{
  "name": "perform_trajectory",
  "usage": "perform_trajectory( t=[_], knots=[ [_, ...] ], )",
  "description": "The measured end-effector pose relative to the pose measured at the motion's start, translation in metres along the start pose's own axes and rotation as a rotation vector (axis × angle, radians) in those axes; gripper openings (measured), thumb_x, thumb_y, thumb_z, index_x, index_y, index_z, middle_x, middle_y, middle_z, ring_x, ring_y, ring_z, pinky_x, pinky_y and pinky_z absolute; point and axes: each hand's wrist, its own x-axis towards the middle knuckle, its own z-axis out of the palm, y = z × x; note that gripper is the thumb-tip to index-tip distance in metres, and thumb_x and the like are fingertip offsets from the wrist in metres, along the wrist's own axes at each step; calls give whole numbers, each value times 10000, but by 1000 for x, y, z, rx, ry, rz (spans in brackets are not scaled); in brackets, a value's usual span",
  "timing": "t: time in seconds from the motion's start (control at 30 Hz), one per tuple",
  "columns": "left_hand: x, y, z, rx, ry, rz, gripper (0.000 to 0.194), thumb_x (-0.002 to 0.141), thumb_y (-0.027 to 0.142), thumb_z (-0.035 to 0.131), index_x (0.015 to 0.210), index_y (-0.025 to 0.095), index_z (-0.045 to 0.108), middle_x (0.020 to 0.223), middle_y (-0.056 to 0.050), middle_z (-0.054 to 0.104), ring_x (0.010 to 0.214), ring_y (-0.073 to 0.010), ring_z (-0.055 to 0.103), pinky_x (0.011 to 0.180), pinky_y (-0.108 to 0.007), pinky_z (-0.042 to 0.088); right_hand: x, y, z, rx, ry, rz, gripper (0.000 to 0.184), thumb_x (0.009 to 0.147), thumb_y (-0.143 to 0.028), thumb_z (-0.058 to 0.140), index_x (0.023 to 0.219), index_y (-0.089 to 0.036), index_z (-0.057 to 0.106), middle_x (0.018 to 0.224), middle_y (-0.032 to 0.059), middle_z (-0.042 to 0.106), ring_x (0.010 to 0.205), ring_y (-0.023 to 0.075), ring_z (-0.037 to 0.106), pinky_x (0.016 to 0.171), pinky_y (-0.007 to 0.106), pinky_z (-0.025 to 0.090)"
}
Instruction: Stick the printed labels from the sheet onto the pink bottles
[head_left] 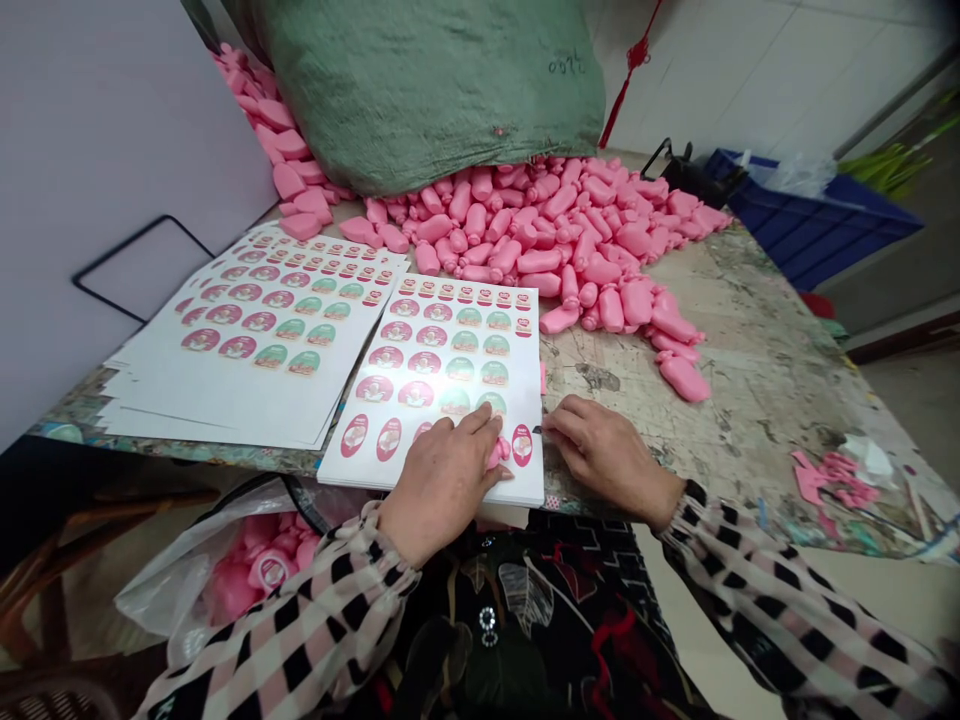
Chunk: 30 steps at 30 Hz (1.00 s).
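My left hand (450, 470) rests on a stack of white sticker sheets (442, 468), its fingers closed over a small pink plastic bottle (497, 452). Most of that bottle is hidden; its narrow end shows between thumb and fingers. Just right of it lies an oval pink label (522, 446) on the top sheet. Fingertips pinched together, my right hand (600, 450) is at the sheet's right edge. A small dark tip sticks out from those fingers, too small to name. Rows of pink and green labels cover the sheet above the left hand.
More sticker sheets (225, 400) are spread to the left. A large heap of pink bottles (540, 235) lies behind, under a green sack (450, 90). Pink scraps (832, 480) sit at the right. A plastic bag (187, 570) of pink bottles hangs below the table edge; a blue crate (817, 225) stands beyond.
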Motion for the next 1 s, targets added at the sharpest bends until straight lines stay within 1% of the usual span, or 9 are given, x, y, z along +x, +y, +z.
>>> perform_trajectory(
  t=[0.13,0.3,0.4,0.57,0.7,0.87,1.0],
  knots=[
    [0,1,-1,40,-11,-2,491,829,412,518,1282,225,486,1408,-67,421,958,-274,546,837,-406,410,1,0,-2,-9,-7,-27,186,873,-174,429,899,-187,613,866,57,559,801,170,514,684,285,395],
    [0,2,0,107,-15,-9,503,834,433,510,1290,223,475,1410,-43,421,955,-251,542,840,-392,426,0,4,-1,80,-3,-50,159,873,-182,449,874,-185,608,839,48,554,790,167,517,677,285,402],
    [-1,2,0,132,-6,4,487,845,450,486,1274,220,486,1405,-36,428,948,-241,543,846,-383,429,-7,2,6,199,25,-3,137,869,-183,468,881,-189,604,842,42,553,781,157,527,691,281,417],
    [0,2,0,136,-4,30,465,862,456,450,1269,234,483,1411,-18,421,926,-232,547,827,-371,437,-20,-11,20,391,147,112,135,877,-182,468,879,-191,603,849,41,544,781,148,533,695,276,433],
    [-1,2,-2,144,-9,30,477,854,462,462,1276,239,475,1411,-18,421,931,-241,547,811,-381,440,-25,-21,22,400,190,138,155,891,-203,452,883,-186,605,866,46,541,808,154,533,710,287,435],
    [-1,1,-1,150,-5,40,483,849,450,478,1279,231,475,1410,-18,423,941,-244,542,823,-380,436,-29,-28,21,359,156,151,148,890,-207,455,875,-186,601,853,43,535,792,156,528,704,290,433],
    [-1,1,-1,156,-1,39,485,848,444,482,1283,230,470,1411,-18,422,929,-241,541,817,-376,437,-32,-34,23,353,164,189,133,884,-201,462,880,-188,594,868,43,541,803,159,530,713,291,428]
  ],
)
